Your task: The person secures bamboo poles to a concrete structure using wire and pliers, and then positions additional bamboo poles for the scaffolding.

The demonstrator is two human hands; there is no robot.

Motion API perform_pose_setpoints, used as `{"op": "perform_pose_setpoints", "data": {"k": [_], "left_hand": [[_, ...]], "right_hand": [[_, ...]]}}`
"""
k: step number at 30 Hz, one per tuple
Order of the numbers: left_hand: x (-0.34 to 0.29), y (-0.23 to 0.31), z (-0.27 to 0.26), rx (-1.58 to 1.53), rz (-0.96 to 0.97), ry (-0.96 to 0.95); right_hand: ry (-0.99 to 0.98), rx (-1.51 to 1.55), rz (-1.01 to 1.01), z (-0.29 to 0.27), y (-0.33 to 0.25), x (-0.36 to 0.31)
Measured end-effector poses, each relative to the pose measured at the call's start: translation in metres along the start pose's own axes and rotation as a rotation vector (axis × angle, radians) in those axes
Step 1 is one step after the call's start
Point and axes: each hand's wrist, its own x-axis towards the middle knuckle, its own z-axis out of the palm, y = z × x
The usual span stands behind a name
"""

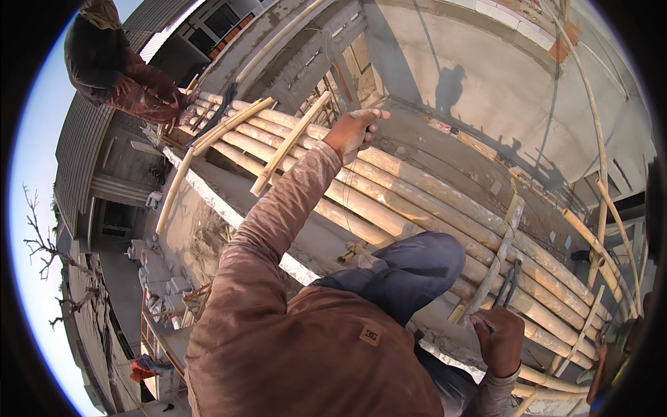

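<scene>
round bamboo poles, dark metal pincers — right hand

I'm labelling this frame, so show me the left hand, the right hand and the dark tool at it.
Left hand (pixel 354 132): head view, back of the hand.
Right hand (pixel 499 340): head view, middle of the fist.
Dark tool (pixel 515 281): head view, one arm.

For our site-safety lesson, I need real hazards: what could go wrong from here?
The round bamboo poles have gaps between them, so footing might slip. The dark pincer-like tool at the right hand could drop between poles if the grip loosens. With the left hand stretched out over the poles, balance might be lost.
</scene>
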Motion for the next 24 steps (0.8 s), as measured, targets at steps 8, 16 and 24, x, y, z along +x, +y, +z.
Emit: {"op": "perform_pose_setpoints", "data": {"k": [8, 16, 24], "left_hand": [[-0.041, -0.094, 0.111, -0.073, -0.557, -0.508], [-0.062, -0.065, 0.240, -0.122, -0.698, -0.912], [-0.061, -0.030, 0.258, -0.036, -0.695, -1.006]], "right_hand": [[-0.222, -0.206, -0.455, 0.018, -0.027, 0.056], [-0.121, -0.253, -0.522, 0.035, -0.015, 0.072], [-0.239, -0.092, -0.542, 0.031, -0.030, 0.069]]}}
